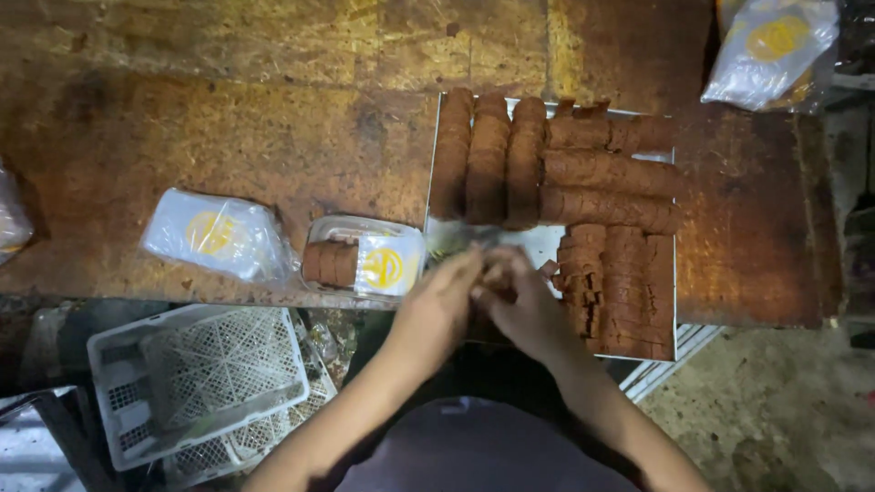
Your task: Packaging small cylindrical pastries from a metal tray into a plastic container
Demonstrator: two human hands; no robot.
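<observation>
Brown slices [583,173] lie stacked in long rolls on the white tray [661,360] in front of you, three rolls standing side by side at the back left, more laid crosswise on the right, and shorter stacks at the near right. Your left hand [437,305] and right hand [519,305] meet over the tray's bare near-left part, fingers [465,269] curled narrow around what looks like a small bunch of slices, though blur hides exactly what they pinch. By the look of it you are early on: one clear plastic tub [363,258] with a yellow round label sits just left of the tray, only partly filled with a short stack, while nearly the whole tray remains. A sealed clear packet [219,235] lies further left on the desk [228,109], another packet [770,50] at the far right corner. The slices look dense, matt and rough-edged; the desk is worn, rusty brown and mottled. Below it sit white lattice crates [196,383].
</observation>
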